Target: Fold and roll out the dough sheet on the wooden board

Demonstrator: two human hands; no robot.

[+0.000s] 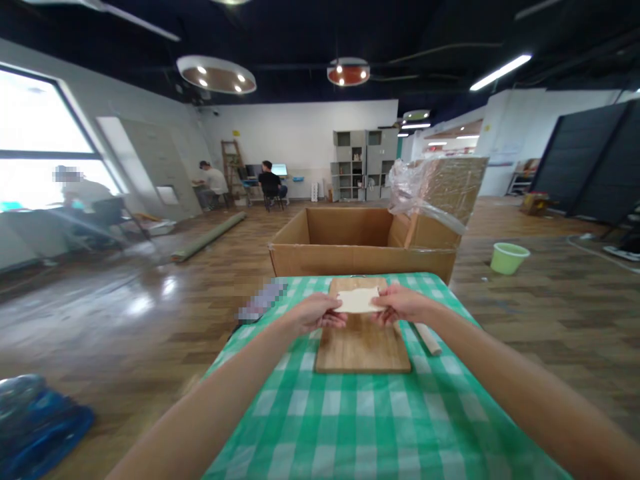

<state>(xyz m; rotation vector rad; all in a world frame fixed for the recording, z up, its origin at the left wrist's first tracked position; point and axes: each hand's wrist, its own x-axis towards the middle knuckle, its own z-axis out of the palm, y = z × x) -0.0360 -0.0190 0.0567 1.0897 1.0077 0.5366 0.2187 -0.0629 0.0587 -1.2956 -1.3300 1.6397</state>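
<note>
A flat, pale cream piece of dough [357, 301] is stretched out between my two hands, above the far half of a wooden cutting board [363, 350]. My left hand [320, 312] pinches its left edge between thumb and fingers. On the other side, my right hand [395, 304] grips the right edge in the same way. To the right of the board lies a light wooden rolling pin [427, 339], its far end hidden behind my right hand and forearm. Both board and pin rest on a green and white checked tablecloth [310, 433].
Beyond the table stands a large open cardboard box [320, 259], with plastic-wrapped cardboard [453, 193] at its right. A blurred-out object [263, 301] lies at the table's left edge. A green bucket [509, 258] is on the floor to the right. Several people sit farther back.
</note>
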